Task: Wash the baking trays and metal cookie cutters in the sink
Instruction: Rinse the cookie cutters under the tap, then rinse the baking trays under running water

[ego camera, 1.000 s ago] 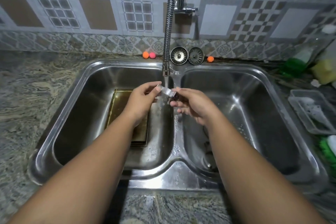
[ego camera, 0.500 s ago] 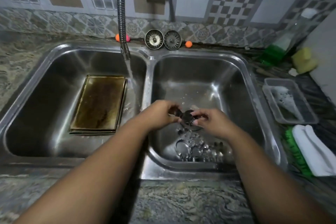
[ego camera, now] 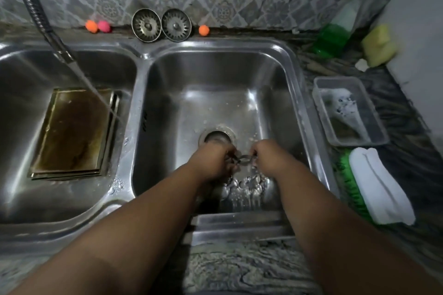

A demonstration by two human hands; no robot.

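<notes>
Head view, looking down into a double steel sink [ego camera: 141, 84]. Both forearms reach in from 6 o'clock to the right basin. The left hand [ego camera: 211, 160] and right hand [ego camera: 271, 158] meet just below centre, fingers curled, each pinching one side of a small ring cutter [ego camera: 244, 159] held between them. Directly at 6 o'clock of the ring, a wet pile of cutters [ego camera: 247, 185] lies on the basin floor against the front wall. The open drain [ego camera: 217, 137] sits just at 11 o'clock of the hands.

Half a second ago the hands held the ring higher above the pile; now they are lower and close to the drain. A second ago they were up under the tap at the divider.

At 9 o'clock, stacked browned trays [ego camera: 74, 132] lie flat in the left basin. The tap hose [ego camera: 36, 12] slants in from 10 o'clock, and its stream [ego camera: 103, 100] falls across the stack's right edge, running as before.

At 12 o'clock, two strainers [ego camera: 146, 24] lean on the tiled wall with small orange and pink balls [ego camera: 203, 30] beside them. At 2 o'clock stand a green soap bottle [ego camera: 335, 38] and a yellow sponge [ego camera: 378, 45]. At 3 o'clock is a clear tub [ego camera: 350, 112], and at 4 o'clock a white cloth [ego camera: 381, 187] lies on a green brush [ego camera: 350, 189].
</notes>
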